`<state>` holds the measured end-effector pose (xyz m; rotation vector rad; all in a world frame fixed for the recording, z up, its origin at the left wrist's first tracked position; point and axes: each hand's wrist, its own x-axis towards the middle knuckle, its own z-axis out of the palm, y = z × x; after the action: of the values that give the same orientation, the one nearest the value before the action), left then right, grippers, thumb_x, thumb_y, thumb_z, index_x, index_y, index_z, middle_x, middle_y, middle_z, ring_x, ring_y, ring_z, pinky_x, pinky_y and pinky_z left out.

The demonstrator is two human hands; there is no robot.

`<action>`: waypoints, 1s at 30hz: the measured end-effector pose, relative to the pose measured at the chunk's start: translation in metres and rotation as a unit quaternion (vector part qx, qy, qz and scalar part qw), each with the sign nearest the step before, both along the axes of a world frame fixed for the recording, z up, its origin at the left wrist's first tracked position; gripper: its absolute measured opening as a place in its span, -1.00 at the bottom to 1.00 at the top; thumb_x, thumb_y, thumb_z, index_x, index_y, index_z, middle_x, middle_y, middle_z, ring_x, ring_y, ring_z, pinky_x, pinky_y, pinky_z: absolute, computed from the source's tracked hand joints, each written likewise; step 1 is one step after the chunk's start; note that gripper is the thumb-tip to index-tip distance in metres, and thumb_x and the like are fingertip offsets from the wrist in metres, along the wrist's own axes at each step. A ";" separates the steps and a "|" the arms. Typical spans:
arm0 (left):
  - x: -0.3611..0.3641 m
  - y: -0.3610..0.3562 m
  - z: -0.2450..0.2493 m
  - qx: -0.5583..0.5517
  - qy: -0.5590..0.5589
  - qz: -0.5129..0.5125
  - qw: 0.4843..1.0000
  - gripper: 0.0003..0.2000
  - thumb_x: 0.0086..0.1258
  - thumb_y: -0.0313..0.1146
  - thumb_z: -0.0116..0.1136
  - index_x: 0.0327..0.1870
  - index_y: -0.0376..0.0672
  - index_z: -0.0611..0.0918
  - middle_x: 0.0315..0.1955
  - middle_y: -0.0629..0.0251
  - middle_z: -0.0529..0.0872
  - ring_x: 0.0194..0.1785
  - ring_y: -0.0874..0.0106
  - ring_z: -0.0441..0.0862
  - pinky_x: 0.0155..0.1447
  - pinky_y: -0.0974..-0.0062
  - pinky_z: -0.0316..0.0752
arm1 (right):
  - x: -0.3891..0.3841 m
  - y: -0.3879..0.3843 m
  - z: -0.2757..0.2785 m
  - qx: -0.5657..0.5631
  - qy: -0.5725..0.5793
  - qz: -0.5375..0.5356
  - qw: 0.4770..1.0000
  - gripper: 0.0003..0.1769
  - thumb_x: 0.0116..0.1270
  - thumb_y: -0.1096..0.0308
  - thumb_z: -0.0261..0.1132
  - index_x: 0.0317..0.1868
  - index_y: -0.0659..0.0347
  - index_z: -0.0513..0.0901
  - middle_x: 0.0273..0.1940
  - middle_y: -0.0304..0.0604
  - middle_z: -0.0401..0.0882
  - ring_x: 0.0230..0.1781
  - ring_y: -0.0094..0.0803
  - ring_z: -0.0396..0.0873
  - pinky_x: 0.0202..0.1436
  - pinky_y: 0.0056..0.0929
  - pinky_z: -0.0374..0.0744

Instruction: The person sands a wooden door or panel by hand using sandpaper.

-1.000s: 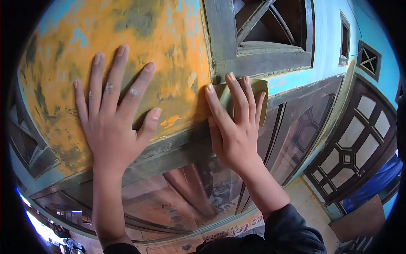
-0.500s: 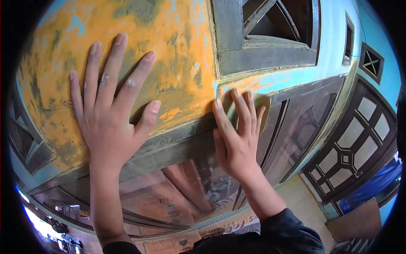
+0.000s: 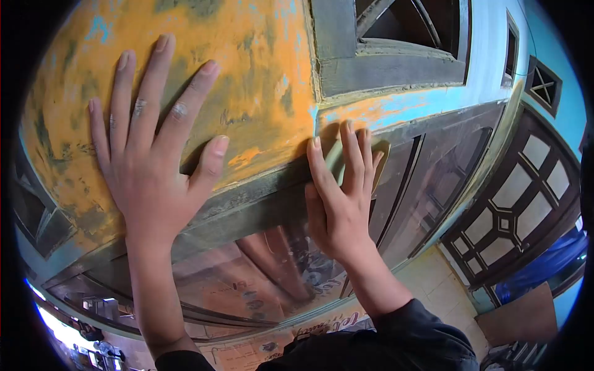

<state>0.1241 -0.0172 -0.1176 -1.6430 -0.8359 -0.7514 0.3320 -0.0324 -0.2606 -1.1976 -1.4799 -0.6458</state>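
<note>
Olive-green and curled, one sheet [image 3: 337, 162] sits under the right hand [image 3: 343, 213], whose narrow grip presses it down, right of centre, below the near window frame [image 3: 390, 75]. The left hand [image 3: 151, 176], fingers spread wide, rests on one patchy orange wall [image 3: 260, 74]. One dark door [image 3: 505, 219] stands far right.

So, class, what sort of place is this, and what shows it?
Probably a house: there is a dark wooden door with pale panels, a pale tiled floor and a patchy orange-painted wall.
</note>
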 end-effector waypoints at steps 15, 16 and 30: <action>0.000 0.002 -0.002 0.009 -0.017 -0.014 1.000 -0.47 0.46 0.19 -0.02 0.36 0.23 0.61 0.52 0.37 0.40 0.60 0.16 0.22 0.58 -0.10 0.00 | 0.005 -0.012 0.002 -0.031 -0.057 -0.004 0.998 -0.35 0.37 0.33 0.25 0.49 0.01 0.44 0.60 0.14 0.10 0.63 0.24 -0.02 0.53 0.48 -0.08; 0.000 0.002 -0.002 0.012 -0.019 -0.016 1.000 -0.47 0.46 0.19 -0.01 0.36 0.23 0.61 0.52 0.37 0.40 0.60 0.16 0.22 0.58 -0.10 0.00 | 0.004 -0.010 0.004 -0.026 -0.056 -0.004 0.998 -0.35 0.37 0.33 0.26 0.49 0.01 0.44 0.60 0.12 0.10 0.63 0.24 -0.02 0.52 0.49 -0.08; -0.062 0.000 -0.015 0.003 -0.027 0.025 0.999 -0.40 0.50 0.24 -0.08 0.47 0.21 0.50 0.57 0.27 0.28 0.63 0.04 0.13 0.59 -0.20 -0.05 | -0.020 -0.001 0.036 -0.005 -0.119 0.017 0.993 -0.36 0.38 0.31 0.29 0.48 -0.09 0.46 0.61 -0.01 0.11 0.64 0.18 -0.01 0.50 0.51 -0.01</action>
<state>0.0625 -0.0176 -0.1331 -1.5967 -0.9093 -0.7652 0.3119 -0.0338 -0.2244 -1.1305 -1.7007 -0.7804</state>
